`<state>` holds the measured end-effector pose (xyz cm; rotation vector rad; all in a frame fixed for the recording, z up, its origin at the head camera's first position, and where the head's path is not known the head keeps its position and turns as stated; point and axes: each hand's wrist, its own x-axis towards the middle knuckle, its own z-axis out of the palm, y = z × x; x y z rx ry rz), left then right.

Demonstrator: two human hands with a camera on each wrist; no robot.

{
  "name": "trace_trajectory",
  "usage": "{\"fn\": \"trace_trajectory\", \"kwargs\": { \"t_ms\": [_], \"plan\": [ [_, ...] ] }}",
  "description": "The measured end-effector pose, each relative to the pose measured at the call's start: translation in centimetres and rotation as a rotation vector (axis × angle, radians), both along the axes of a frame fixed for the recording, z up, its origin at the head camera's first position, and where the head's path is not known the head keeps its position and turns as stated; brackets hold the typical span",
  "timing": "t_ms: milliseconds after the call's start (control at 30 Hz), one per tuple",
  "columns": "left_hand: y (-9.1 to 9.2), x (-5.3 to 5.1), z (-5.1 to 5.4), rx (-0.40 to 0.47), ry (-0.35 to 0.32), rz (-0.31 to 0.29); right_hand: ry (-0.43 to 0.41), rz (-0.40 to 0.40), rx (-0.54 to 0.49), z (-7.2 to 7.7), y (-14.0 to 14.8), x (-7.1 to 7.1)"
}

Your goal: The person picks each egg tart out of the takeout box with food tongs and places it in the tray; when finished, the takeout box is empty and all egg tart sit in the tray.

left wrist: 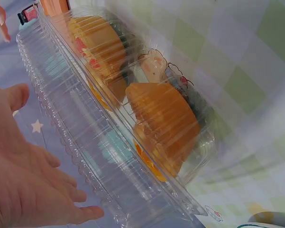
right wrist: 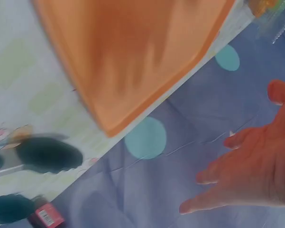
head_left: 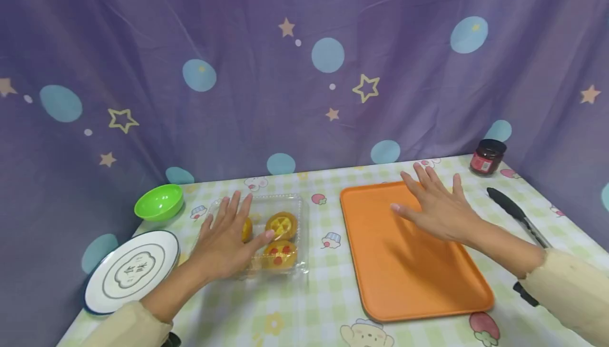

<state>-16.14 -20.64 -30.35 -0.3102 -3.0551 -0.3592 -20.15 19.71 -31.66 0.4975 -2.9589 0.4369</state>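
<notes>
My left hand point(head_left: 222, 246) hovers with spread fingers over a clear plastic box point(head_left: 301, 212), hiding part of it. Inside sit several round pastries, among them one with a yellow topping point(head_left: 280, 225) and one with red dots point(head_left: 279, 255). In the left wrist view that hand point(left wrist: 33, 175) is beside the see-through lid point(left wrist: 76, 118) and holds nothing. Above the far part of an orange tray point(head_left: 385, 252) is my right hand point(head_left: 442, 212), its fingers straight and apart. The right wrist view also shows this hand point(right wrist: 251, 166) holding nothing.
A green bowl point(head_left: 159, 203) and a white plate point(head_left: 111, 283) stand at the left. To the right of the tray lie black-tipped tongs point(head_left: 506, 203), partly hidden by my sleeve. A dark-lidded jar point(head_left: 487, 157) stands at the back right. A purple curtain point(head_left: 247, 114) hangs behind the table.
</notes>
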Motion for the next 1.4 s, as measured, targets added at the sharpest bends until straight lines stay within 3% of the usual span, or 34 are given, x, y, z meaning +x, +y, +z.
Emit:
{"fn": "trace_trajectory", "kwargs": {
  "t_ms": [100,333,567,700,900,1067,1233,1400],
  "plan": [
    [0.2,-0.1,0.0,0.037,0.043,0.017,0.018,0.001,-0.008,0.2,-0.8,-0.1],
    [0.3,-0.1,0.0,0.177,0.258,0.042,0.187,-0.009,-0.001,0.0,-2.1,-0.5],
    [0.6,0.6,-0.2,0.258,0.32,0.045,0.275,0.043,-0.04,-0.5,-2.9,-0.6],
    [0.9,1.1,-0.5,0.312,0.411,0.02,0.314,0.081,-0.071,-0.8,-3.4,-0.5],
    [1.7,1.9,-1.3,0.367,0.593,-0.091,0.339,0.136,-0.096,-1.3,-4.4,-0.2],
    [2.5,2.9,-2.0,0.371,0.687,-0.215,0.351,0.192,-0.112,-1.8,-5.4,0.0],
    [3.4,3.8,-2.6,0.406,0.724,-0.341,0.336,0.249,-0.154,-2.2,-6.1,0.5],
    [4.5,4.7,-2.8,0.448,0.712,-0.445,0.322,0.273,-0.147,-2.5,-6.5,0.9]
  ]
}}
